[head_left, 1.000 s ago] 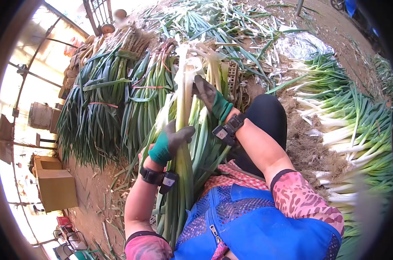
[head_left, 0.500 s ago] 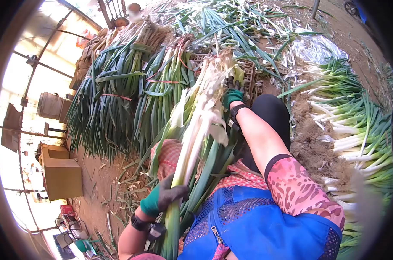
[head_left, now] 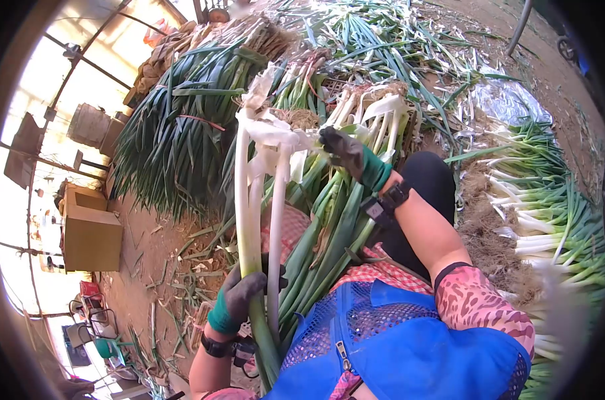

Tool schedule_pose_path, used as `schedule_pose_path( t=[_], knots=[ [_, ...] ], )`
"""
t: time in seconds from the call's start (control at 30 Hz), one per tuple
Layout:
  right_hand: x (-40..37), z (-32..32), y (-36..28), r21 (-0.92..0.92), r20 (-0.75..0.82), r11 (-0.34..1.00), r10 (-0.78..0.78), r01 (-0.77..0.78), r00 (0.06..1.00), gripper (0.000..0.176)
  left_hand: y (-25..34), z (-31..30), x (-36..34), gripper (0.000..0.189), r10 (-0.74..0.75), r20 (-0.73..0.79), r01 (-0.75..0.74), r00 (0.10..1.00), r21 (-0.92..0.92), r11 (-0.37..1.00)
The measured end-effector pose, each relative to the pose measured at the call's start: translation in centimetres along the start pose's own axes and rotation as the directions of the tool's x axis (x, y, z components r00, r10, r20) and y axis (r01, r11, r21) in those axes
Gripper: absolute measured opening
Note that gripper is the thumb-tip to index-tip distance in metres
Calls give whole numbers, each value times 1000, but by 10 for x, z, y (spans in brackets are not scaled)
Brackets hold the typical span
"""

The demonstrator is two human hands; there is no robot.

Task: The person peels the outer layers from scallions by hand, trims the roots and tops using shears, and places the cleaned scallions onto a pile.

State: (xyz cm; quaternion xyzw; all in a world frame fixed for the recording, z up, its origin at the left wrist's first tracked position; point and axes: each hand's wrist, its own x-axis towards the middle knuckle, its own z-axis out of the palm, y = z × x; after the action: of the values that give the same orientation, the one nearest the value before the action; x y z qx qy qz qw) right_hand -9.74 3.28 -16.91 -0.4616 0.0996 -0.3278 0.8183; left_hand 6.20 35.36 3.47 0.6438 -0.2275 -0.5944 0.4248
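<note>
My left hand (head_left: 244,293), in a dark grey and green glove, is wrapped round the lower part of a few long green onions (head_left: 249,220). Their white stalks stand nearly upright, root ends up. Near those roots, my right hand (head_left: 352,157), gloved alike, has its fingers closed on a strip of loose whitish outer skin (head_left: 286,137) that stretches from the stalks. Further green onions (head_left: 329,213) lie across my lap behind the held ones, their white root ends beyond my right hand.
Tied bundles of green onions (head_left: 182,140) are heaped at the far left. A row of white-stalked onions (head_left: 542,220) lies on the ground at right, roots inward. Loose leaves (head_left: 369,33) cover the ground ahead. A yellowish box (head_left: 92,233) stands at left.
My right hand has drawn back from the root ends towards me, pulling skin away from the stalks. The held onions now stand more upright and further left, with the stalks spread apart.
</note>
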Motion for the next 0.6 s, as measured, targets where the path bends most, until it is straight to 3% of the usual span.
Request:
schedule_pose_path(
  t=[0.07, 0.1, 0.13, 0.17, 0.23, 0.27, 0.3, 0.33, 0.37, 0.43, 0.47, 0.5, 0.53, 0.57, 0.6],
  knots=[
    [-9, 31, 0, 216, 205, 976, -64, 19, 977, 91, -3, 4, 13, 52, 49, 71, -48, 996, -8, 999],
    [-20, 56, -12, 167, 163, 983, -97, 70, 982, 82, -7, 2, 20, 54, 73, 143, -77, 987, 23, 997],
    [-23, 76, -40, -169, 72, 985, -20, 32, 997, 72, -9, 4, 22, 54, 70, 165, -77, 984, 34, 996],
    [-26, 97, -68, -477, -19, 877, 58, -60, 998, 62, -12, 9, 23, 54, 66, 185, -76, 981, 44, 996],
    [-9, 74, -56, -550, 3, 833, -73, 63, 997, 49, -11, 17, 24, 53, 44, 249, -51, 968, 21, 998],
    [8, 45, -17, -437, 0, 865, -275, 247, 962, 44, -14, 17, 23, 52, 21, 252, -17, 967, -19, 1000],
    [3, 36, -26, -719, 61, 640, -332, 272, 941, 35, -19, 15, 25, 51, 0, 258, 15, 966, -56, 998],
    [-2, 29, -35, -931, 121, 273, -388, 240, 914, 28, -24, 14, 28, 51, -19, 268, 46, 963, -95, 994],
    [-7, 19, -43, -984, 181, -76, -440, 164, 880, 25, -30, 8, 29, 51, -47, 275, 65, 960, -56, 996],
    [29, -35, -44, -940, 3, -312, -407, -136, 914, 23, -39, -6, 28, 50, -107, 283, 105, 953, 20, 994],
    [47, -59, -40, -706, -77, -611, -436, -358, 896, 22, -41, -4, 25, 51, -79, 235, 62, 969, 77, 995],
    [35, -55, -69, -850, 85, -482, -524, -212, 848, 21, -41, 0, 19, 51, -46, 185, 21, 982, 137, 990],
    [30, -47, -91, -877, 153, -455, -569, -154, 808, 20, -40, 5, 15, 52, -9, 138, -18, 990, 199, 980],
    [25, -38, -112, -896, 220, -435, -609, -89, 762, 19, -34, 13, 12, 44, 14, 120, -40, 993, 220, 975],
    [26, -31, -118, -845, 221, -512, -594, -153, 773, 20, -33, 14, 15, 44, 15, 153, -49, 988, 226, 973]
  ],
)
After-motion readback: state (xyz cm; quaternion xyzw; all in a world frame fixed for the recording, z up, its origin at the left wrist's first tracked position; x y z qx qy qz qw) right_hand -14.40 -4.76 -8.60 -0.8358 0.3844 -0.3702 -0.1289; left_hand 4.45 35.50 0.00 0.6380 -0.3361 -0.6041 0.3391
